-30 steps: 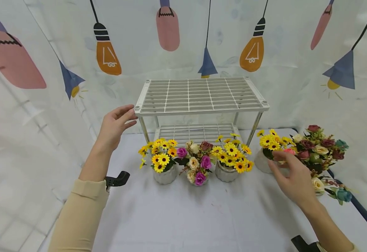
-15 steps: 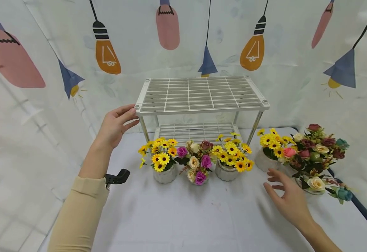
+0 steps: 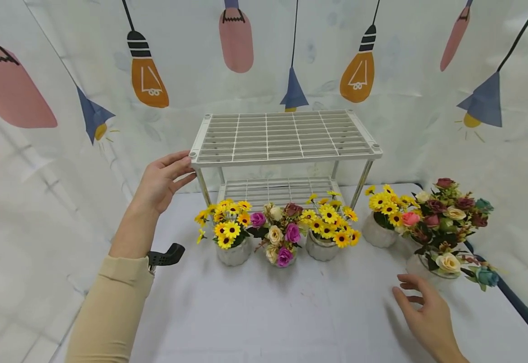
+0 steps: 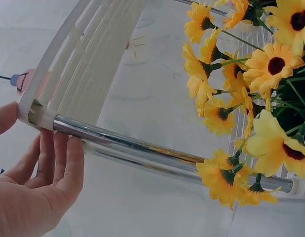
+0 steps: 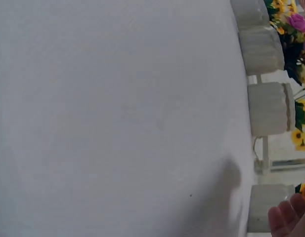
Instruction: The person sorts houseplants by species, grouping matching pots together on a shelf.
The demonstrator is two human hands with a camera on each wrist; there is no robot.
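— Where was the left hand [image 3: 161,179] in the head view?

— Left of centre, raised beside the white wire rack [image 3: 284,136]. Its fingers were straight and relaxed, the fingertips [image 3: 183,162] touching the rack's front left corner. The left wrist view showed the same: loose fingers [image 4: 58,165] lying against the chrome leg [image 4: 142,148] just under the corner cap, gripping nothing.

— And the rack itself?

— It stood at the middle of the frame on the white table [image 3: 264,312], against the printed curtain [image 3: 55,166], with a slatted top shelf and a lower shelf [image 3: 279,189] behind the flowers.

— The right hand [image 3: 427,315]?

— Lower right of the frame, low over the table, fingers spread and loose, holding nothing. It was near a pot of mixed roses [image 3: 445,229], though apart from it. In the right wrist view only its fingertips [image 5: 288,217] showed at the lower right corner, beside a row of white ribbed pots [image 5: 268,108].

— What flowers were set out?

— Three pots in a row just in front of the rack: yellow daisies [image 3: 229,229], pink and cream roses [image 3: 282,234], and more yellow daisies [image 3: 329,224]. To the right stood another daisy pot [image 3: 384,214], touching the mixed roses' foliage.

— Anything else?

— A beige sleeve [image 3: 112,312] covered the left forearm, with a black strap clip [image 3: 166,254] at the wrist.
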